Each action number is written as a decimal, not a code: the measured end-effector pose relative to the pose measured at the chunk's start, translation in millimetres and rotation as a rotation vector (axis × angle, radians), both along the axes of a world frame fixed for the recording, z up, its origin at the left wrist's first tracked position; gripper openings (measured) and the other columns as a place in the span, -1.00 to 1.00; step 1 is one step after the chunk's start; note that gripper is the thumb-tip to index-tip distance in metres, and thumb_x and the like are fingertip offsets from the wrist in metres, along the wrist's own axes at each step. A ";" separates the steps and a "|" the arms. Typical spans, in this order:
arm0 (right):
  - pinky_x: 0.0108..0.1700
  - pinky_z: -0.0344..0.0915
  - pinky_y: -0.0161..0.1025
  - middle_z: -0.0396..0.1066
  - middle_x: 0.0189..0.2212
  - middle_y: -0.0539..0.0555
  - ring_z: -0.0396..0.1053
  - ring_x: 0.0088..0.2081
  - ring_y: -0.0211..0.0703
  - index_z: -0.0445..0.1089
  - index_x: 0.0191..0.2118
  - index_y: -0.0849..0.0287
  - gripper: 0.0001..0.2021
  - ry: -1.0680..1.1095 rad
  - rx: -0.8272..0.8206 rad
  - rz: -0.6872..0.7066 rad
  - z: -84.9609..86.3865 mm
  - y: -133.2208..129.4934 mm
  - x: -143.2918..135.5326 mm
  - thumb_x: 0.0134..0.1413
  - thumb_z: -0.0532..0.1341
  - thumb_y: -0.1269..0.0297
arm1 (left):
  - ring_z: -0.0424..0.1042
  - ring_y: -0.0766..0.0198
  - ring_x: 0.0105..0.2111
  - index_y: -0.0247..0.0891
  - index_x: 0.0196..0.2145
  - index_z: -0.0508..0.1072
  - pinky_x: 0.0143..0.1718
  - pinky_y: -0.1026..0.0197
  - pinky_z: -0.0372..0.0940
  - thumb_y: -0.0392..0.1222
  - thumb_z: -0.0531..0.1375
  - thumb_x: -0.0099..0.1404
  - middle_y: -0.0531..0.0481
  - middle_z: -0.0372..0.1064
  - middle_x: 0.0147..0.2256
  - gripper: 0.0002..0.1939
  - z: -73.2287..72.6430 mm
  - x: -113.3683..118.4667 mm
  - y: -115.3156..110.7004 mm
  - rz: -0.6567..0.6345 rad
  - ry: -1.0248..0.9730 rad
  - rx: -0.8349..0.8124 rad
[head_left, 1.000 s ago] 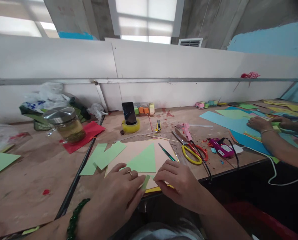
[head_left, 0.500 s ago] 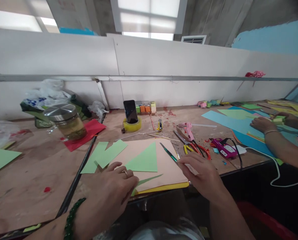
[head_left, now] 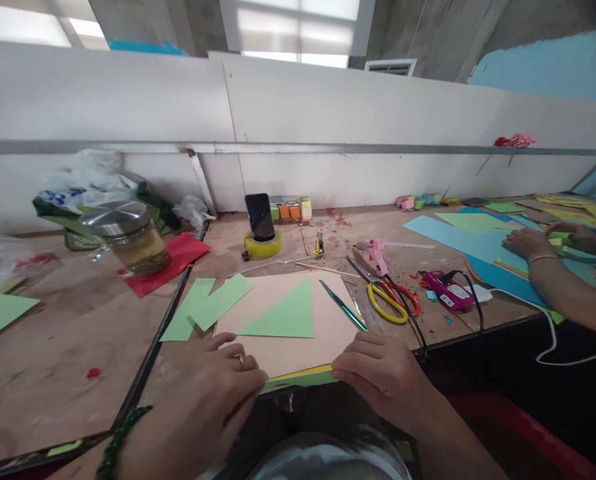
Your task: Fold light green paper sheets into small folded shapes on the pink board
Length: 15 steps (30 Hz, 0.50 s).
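A narrow green paper strip [head_left: 301, 378] stretches along the front edge of the pale pink sheet [head_left: 278, 357]. My left hand [head_left: 218, 377] closes on the strip's left end, its thumb partly hidden, and my right hand [head_left: 381, 370] pinches the right end. A green craft knife [head_left: 344, 307] lies on the pink sheet, just beyond my right hand. In the middle of that sheet is a green paper triangle [head_left: 288, 315]. Two more green paper pieces [head_left: 223, 303] overlap at its left edge.
Scissors [head_left: 388, 303], a pink glue gun [head_left: 375, 255] and a purple power socket block [head_left: 448, 291] lie to the right. Behind are a phone [head_left: 260, 217] on a yellow tape roll [head_left: 263, 245] and a yellow cutter [head_left: 319, 244]. A glass jar [head_left: 141, 247] stands left. Another person's hands [head_left: 528, 245] work at far right.
My right hand has let go of the craft knife, which now lies on the sheet, and has come left and nearer to take the green strip's right end. The strip now lies along the front edge.
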State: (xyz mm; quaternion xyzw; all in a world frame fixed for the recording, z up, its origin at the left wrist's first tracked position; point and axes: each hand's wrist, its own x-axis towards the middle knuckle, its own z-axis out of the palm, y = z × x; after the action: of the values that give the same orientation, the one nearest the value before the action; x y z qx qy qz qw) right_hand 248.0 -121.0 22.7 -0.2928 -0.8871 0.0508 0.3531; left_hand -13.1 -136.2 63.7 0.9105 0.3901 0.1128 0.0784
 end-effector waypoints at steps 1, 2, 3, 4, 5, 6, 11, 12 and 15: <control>-0.45 0.13 -0.31 0.41 -0.58 0.00 0.29 -0.52 -0.27 0.38 -0.40 0.19 -0.77 0.003 -0.027 -0.005 -0.3 -0.7 5.6 0.29 0.09 0.40 | 0.31 0.26 -0.47 -0.20 -0.57 0.33 -0.21 0.13 0.14 -0.36 -0.02 0.27 0.07 0.38 -0.53 -0.71 -0.9 -6.5 -0.2 0.002 -0.011 0.003; -0.44 0.14 -0.32 0.41 -0.58 0.01 0.30 -0.51 -0.26 0.39 -0.40 0.19 -0.78 0.007 -0.052 -0.019 -0.2 -1.2 11.3 0.29 0.10 0.39 | 0.32 0.26 -0.48 -0.20 -0.56 0.35 -0.23 0.14 0.15 -0.37 -0.03 0.28 0.07 0.38 -0.54 -0.69 -1.8 -13.4 0.1 0.002 -0.015 0.015; -0.44 0.15 -0.32 0.41 -0.57 0.01 0.32 -0.50 -0.27 0.39 -0.40 0.19 -0.77 0.013 -0.075 -0.041 0.3 -1.5 16.9 0.29 0.10 0.38 | 0.33 0.26 -0.49 -0.19 -0.55 0.38 -0.25 0.15 0.15 -0.37 -0.04 0.28 0.06 0.39 -0.55 -0.67 -2.6 -20.6 1.0 -0.001 -0.015 0.039; -0.43 0.16 -0.33 0.41 -0.56 0.01 0.33 -0.49 -0.27 0.39 -0.40 0.18 -0.77 0.024 -0.099 -0.069 1.1 -1.4 22.1 0.29 0.10 0.36 | 0.34 0.26 -0.49 -0.18 -0.52 0.42 -0.26 0.16 0.16 -0.36 -0.04 0.29 0.06 0.40 -0.55 -0.66 -3.3 -27.5 2.2 0.007 -0.014 0.078; -0.43 0.17 -0.34 0.41 -0.56 0.01 0.33 -0.49 -0.27 0.39 -0.41 0.18 -0.77 0.038 -0.128 -0.103 2.1 -0.8 26.3 0.29 0.11 0.34 | 0.35 0.25 -0.49 -0.18 -0.49 0.45 -0.29 0.17 0.17 -0.35 -0.04 0.31 0.05 0.42 -0.54 -0.67 -3.8 -33.5 3.6 0.026 -0.016 0.140; -0.43 0.19 -0.35 0.40 -0.56 0.01 0.34 -0.49 -0.27 0.39 -0.41 0.18 -0.76 0.051 -0.165 -0.132 3.4 0.2 29.0 0.29 0.10 0.31 | 0.37 0.23 -0.48 -0.18 -0.42 0.49 -0.29 0.17 0.17 -0.33 -0.02 0.32 0.03 0.45 -0.51 -0.69 -4.2 -37.6 4.7 0.052 -0.027 0.213; -0.41 0.21 -0.36 0.42 -0.52 0.02 0.34 -0.47 -0.27 0.42 -0.40 0.18 -0.68 -0.011 -0.307 -0.051 9.6 10.8 14.3 0.33 0.06 0.20 | 0.43 0.07 -0.16 -0.22 0.02 0.40 -0.01 0.01 0.13 -0.07 0.13 0.32 -0.09 0.50 -0.13 -0.65 -7.8 -16.4 0.0 0.139 -0.106 0.484; -0.41 0.20 -0.36 0.42 -0.52 0.03 0.34 -0.47 -0.27 0.43 -0.39 0.18 -0.68 -0.034 -0.293 -0.010 10.3 13.2 8.0 0.33 0.05 0.20 | 0.42 0.04 -0.12 -0.19 0.05 0.37 0.05 -0.05 0.09 -0.03 0.15 0.31 -0.09 0.49 -0.10 -0.61 -9.6 -5.9 -2.1 0.124 -0.095 0.466; -0.40 0.21 -0.34 0.41 -0.52 0.03 0.33 -0.46 -0.27 0.46 -0.34 0.18 -0.71 -0.002 -0.254 0.101 8.9 19.2 -5.8 0.32 0.08 0.21 | 0.46 0.08 -0.23 -0.22 -0.05 0.45 -0.01 -0.06 0.18 -0.13 0.07 0.35 -0.06 0.53 -0.23 -0.72 -17.8 20.8 -4.3 0.059 -0.105 0.287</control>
State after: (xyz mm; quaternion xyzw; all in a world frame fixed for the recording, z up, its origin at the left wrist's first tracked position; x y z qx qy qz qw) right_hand 242.2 -101.7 31.6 -0.2901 -0.8876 0.1804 0.3090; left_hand 7.7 -140.4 45.9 0.8934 0.3917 0.2172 -0.0354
